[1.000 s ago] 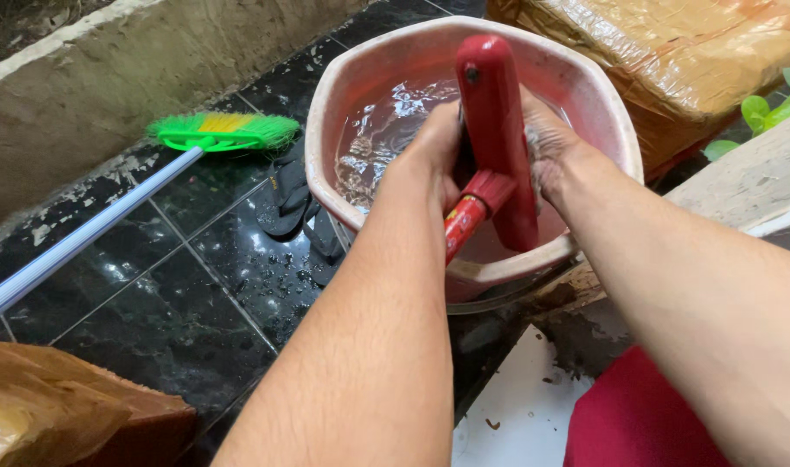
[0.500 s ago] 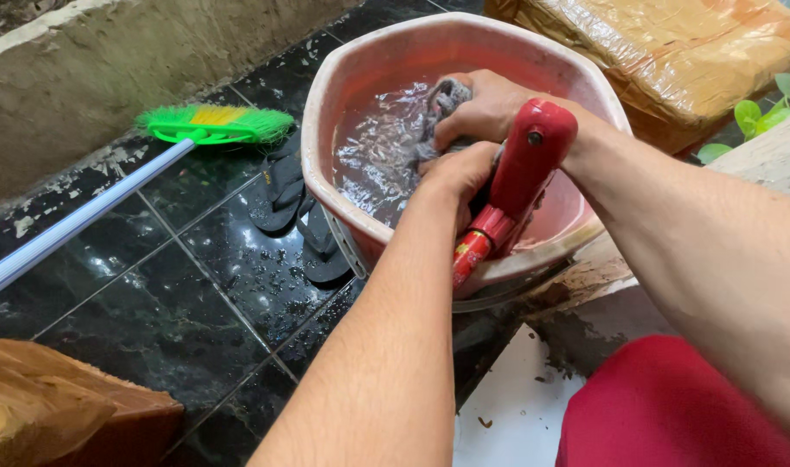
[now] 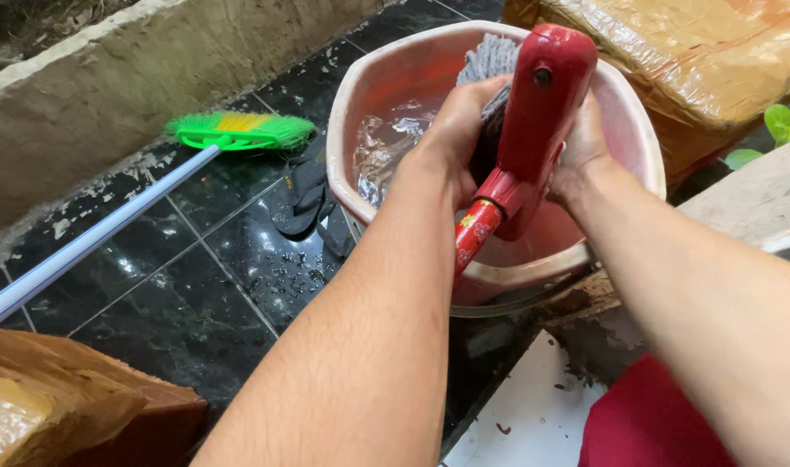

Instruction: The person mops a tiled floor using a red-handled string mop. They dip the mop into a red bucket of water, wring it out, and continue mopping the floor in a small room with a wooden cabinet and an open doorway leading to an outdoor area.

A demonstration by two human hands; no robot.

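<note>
Both hands over the pink bucket [image 3: 624, 112], w/ the mop's red head [image 3: 537, 112] between them. Left hand [image 3: 451, 130]: fingers curled tight round the grey mop strands [image 3: 490, 60], squeezing them just above the water [image 3: 386, 147]. Right hand [image 3: 581, 147] is behind the red head, mostly hidden; its fingers seem wrapped on the strands/head from the far side, but can't tell exactly how they close. Strands stick up above the left fingers, near the bucket's far rim. Red handle stub [image 3: 473, 233] runs down and back below the left fingers, toward the person. Left of the fingers, on the black tiled floor [image 3: 179, 320]: dark sandals [image 3: 304, 195] touching the bucket side, then a green broom [image 3: 239, 131] w/ a pale pole. Beyond the right fingers: a wrapped brown bundle [image 3: 706, 60].
</note>
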